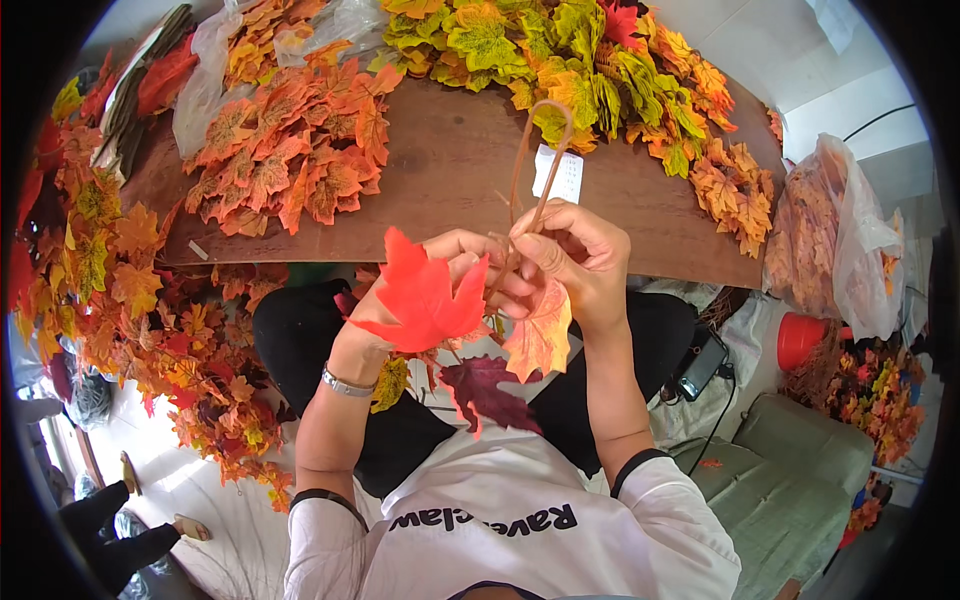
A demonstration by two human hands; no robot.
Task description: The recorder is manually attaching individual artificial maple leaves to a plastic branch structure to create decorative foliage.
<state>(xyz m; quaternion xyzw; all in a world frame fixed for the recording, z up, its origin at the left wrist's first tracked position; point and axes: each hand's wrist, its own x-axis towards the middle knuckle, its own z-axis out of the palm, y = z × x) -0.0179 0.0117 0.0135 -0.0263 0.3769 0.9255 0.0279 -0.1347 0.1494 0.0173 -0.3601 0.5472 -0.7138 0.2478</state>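
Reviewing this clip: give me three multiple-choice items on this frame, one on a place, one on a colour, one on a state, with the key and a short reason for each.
1. Where does the pile of orange leaves lie?
A. on the brown board
B. on the person's lap
C. in the red tub

2. What colour is the big leaf in front of the left hand?
A. green
B. bright red
C. white

3. How does the right hand stand toward the thin brown stem?
A. flat on the board
B. away from it
C. fingers pinched on it

Key: 1 A, the pile rests on the board's left part. 2 B, the leaf is plainly red. 3 C, the looped stem rises out of the closed fingers.
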